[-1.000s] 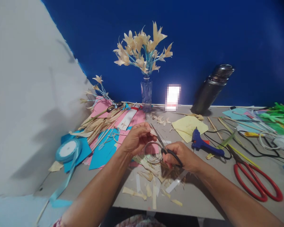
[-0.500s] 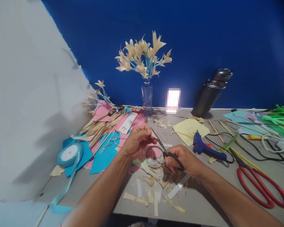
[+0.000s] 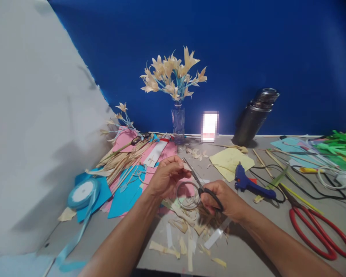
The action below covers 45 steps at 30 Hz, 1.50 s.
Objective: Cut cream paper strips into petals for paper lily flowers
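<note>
Pinching a small pale piece [image 3: 187, 167] in my left hand [image 3: 167, 175], my right hand [image 3: 226, 198] gripping black-handled scissors [image 3: 196, 177], blades close beside it, above scraps [image 3: 183, 246]; hold looks unchanged since a moment ago, no fresh cut visible.

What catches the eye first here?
Cream, petalled flowers rise from a clear bottle before the deep-blue wall. Below them, two bare hands work with black-handled scissors; large red-handled scissors lie at right on the grey table.
</note>
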Tool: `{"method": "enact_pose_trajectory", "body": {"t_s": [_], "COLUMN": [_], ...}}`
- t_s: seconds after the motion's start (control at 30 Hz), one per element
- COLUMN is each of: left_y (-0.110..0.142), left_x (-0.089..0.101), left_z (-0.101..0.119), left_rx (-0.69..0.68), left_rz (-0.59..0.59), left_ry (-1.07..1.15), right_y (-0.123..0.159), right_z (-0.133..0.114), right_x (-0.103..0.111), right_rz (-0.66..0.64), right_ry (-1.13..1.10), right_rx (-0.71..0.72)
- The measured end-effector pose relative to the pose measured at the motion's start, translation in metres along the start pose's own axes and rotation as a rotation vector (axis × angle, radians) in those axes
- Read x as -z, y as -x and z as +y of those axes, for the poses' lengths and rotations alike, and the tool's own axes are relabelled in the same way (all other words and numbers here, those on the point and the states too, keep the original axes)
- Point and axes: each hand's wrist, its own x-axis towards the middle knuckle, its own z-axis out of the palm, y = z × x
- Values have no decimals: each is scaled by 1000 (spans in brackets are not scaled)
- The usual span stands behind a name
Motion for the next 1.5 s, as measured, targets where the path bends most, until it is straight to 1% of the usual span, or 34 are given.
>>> {"method": "enact_pose_trajectory", "body": {"t_s": [0.2,0.4,0.47,0.5,0.57,0.63,0.73,0.83,0.93,1.07,1.27,1.33,1.43,1.47,1.5], "left_y": [0,0,1,1,2,3,4,7,10,13,12,11,9,9,8], "left_x": [1,0,-2,-3,-5,-7,-12,-18,-23,-25,-23,-22,-20,-20,-18], "left_z": [0,-2,-3,-5,-10,-18,-31,-42,-48,-48,-44,-45,-45,-44,-42], "left_rx": [3,-12,-12,-4,24,51,114,186,214,242,196,201,208,202,197], "left_rz": [12,8,17,20,32,49,45,4,-27,-32,-19,-27,-41,-42,-47], "left_ry": [-6,-1,11,20,41,64,110,154,154,118,-73,-70,-9,1,2], "right_y": [0,1,-1,-3,-6,-9,-10,-10,-10,-10,-8,-9,-10,-10,-9], "right_z": [0,-1,-3,-4,-7,-9,-11,-9,-8,-10,-14,-14,-13,-12,-12], "right_x": [0,-4,-5,-5,-4,-3,0,0,0,0,1,3,10,13,17], "right_rz": [-1,42,116,178,334,455,538,586,599,586,576,594,645,642,608], "right_ry": [-21,-61,-98,-120,-167,-215,-253,-223,-223,-248,-241,-260,-293,-292,-279], "right_rx": [-10,-45,-55,-51,-12,57,130,137,111,97,61,66,101,114,121]}}
